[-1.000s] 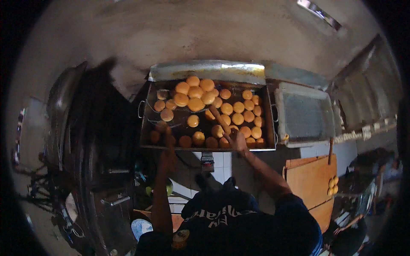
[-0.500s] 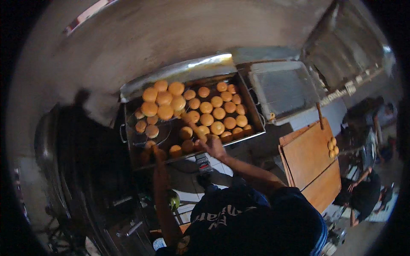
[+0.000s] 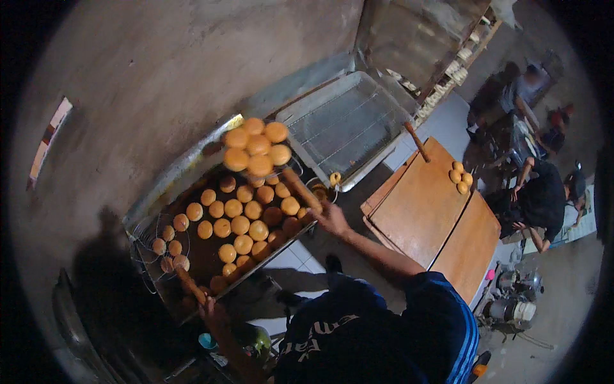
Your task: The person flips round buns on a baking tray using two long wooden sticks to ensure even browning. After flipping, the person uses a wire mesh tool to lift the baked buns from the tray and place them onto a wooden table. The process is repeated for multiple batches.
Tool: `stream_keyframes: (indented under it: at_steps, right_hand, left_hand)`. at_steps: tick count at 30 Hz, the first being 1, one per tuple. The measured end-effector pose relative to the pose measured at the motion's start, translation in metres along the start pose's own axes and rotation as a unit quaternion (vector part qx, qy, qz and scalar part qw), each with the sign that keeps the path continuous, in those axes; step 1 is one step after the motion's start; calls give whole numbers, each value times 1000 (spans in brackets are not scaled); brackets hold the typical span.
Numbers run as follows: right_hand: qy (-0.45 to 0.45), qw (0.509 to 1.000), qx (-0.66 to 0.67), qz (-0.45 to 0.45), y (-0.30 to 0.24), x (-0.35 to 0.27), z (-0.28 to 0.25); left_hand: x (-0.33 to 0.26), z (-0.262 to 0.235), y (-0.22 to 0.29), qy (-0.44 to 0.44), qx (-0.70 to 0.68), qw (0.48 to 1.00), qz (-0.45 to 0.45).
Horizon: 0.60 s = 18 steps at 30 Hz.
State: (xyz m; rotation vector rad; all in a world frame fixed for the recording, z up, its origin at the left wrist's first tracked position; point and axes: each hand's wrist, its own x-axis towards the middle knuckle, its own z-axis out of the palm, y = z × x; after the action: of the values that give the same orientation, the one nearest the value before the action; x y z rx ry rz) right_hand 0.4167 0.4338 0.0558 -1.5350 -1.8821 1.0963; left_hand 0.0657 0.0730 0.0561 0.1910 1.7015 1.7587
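My right hand is closed round the wooden handle of a skimmer. Its head, raised over the far right corner of the fryer, carries a cluster of round golden doughnuts. My left hand grips the wooden handle of a second wire skimmer. That one's round wire head rests low at the fryer's left end, among several small doughnuts. Many more doughnuts float in dark oil in the rectangular metal fryer.
Beyond the fryer's right end lies a metal tray with a wire rack, a ring-shaped piece at its near corner. Wooden boards to the right hold a rolling pin and several buns. Other people are at far right.
My right hand has carried the loaded skimmer from over the fryer's left part toward the tray at right. The view has turned right. The left skimmer stays at the fryer's left end.
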Motion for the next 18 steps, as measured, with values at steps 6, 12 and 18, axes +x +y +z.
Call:
stream_keyframes:
  at_steps: [6, 12, 18]
  right_hand:
    - [83, 992, -92, -19, 127, 111, -117]
    - [70, 991, -116, -4, 200, 171, -140]
    - [81, 973, -211, 40, 208, 185, -132]
  left_hand:
    - [-25, 67, -11, 53, -2, 999, 5]
    - [-48, 119, -20, 79, 4, 997, 9]
    - [-69, 170, -23, 117, -15, 993, 2]
